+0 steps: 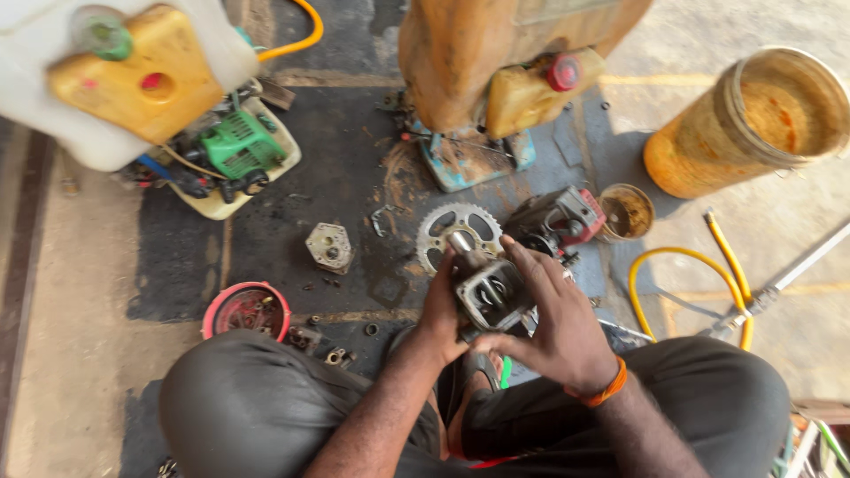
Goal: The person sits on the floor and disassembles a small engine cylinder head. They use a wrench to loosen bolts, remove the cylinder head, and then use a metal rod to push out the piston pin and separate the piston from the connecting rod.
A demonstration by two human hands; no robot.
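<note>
I hold a small grey metal engine part (489, 292), a blocky housing with round openings, in front of my knees. My left hand (440, 310) grips its left side, with a short metal shaft (461, 242) sticking up above the fingers. My right hand (551, 314) wraps over its right side, fingers spread across the top; an orange band sits on that wrist. Just beyond the part, a toothed sprocket (452, 230) lies flat on the dark oily mat (292, 212).
A red-capped engine block (560, 221) and small rusty cup (627, 211) lie right of the sprocket. A grey cover plate (329, 245) and red bowl (247, 311) sit left. Yellow sprayer tanks (124, 71), a large orange bucket (753, 119) and yellow hose (682, 261) surround.
</note>
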